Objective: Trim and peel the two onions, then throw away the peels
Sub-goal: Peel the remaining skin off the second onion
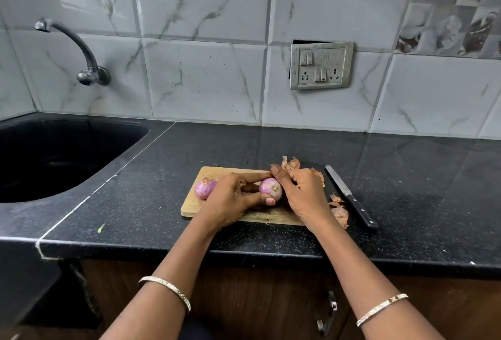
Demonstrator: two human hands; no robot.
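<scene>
On the speckled black surface (135, 204), over a wooden board (195, 205), the left hand (230, 198) curls its grip round a smooth pink onion (269, 189), the right hand (301, 190) pinching its top; a second onion (204, 187) lies just left, papery peels (340, 215) and a knife (349, 198) right.

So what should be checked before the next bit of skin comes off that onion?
1. The held onion is secure in the left hand grip: ok.
2. The right hand pinches a peel: cannot tell, its fingers hide the spot.
3. The knife lies on the counter, away from both hands: ok.
4. The second onion rests on the cutting board: ok.
5. The loose peels are thrown away: not ok, they lie on the counter.
</scene>
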